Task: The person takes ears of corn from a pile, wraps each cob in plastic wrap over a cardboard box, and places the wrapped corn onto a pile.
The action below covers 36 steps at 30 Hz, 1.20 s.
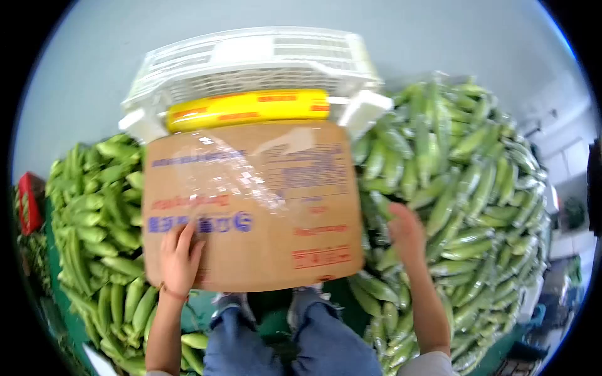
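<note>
My left hand [180,255] lies on the lower left of a brown cardboard sheet [251,182] with blue and red print, its fingers apart. A piece of clear film [232,166] stretches over the cardboard. My right hand [406,233] is raised just right of the cardboard, over the wrapped corn, blurred, and whether its fingers hold anything is unclear. Beyond the cardboard, a yellow roll with red print [248,109] sits across a white plastic rack [251,53].
Unwrapped green corn [100,219] is heaped at the left. A larger pile of film-wrapped corn [483,207] lies at the right. My legs in jeans [276,341] are below the cardboard. A red container [30,203] stands at the far left.
</note>
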Available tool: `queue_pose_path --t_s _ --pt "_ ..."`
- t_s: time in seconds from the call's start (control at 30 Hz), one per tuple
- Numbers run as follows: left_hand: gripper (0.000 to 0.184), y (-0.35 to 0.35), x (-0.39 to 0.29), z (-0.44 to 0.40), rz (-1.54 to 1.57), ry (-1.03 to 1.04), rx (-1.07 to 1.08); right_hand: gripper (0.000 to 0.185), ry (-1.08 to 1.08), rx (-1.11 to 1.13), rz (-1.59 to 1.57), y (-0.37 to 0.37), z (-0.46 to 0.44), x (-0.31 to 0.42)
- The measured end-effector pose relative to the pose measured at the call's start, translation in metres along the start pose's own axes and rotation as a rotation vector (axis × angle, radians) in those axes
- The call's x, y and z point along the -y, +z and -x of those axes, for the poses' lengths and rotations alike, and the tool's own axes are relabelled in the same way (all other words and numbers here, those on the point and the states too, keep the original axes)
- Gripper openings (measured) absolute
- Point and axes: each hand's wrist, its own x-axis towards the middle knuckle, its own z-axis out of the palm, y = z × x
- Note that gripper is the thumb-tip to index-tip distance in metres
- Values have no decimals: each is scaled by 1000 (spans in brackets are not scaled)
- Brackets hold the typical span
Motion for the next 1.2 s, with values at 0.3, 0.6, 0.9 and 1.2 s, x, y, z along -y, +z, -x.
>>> queue_pose_path --t_s 0.3,0.6,0.9,1.2 --pt "17 4 63 -97 72 436 15 12 -538 71 448 129 -47 105" --pt "11 -22 69 23 81 223 -2 25 -88 120 -108 97 71 72" --pt "11 -22 59 14 269 47 -51 29 -484 200 335 152 -38 109" --pt "19 -41 68 75 192 171 -51 6 -89 81 -50 70 49 50"
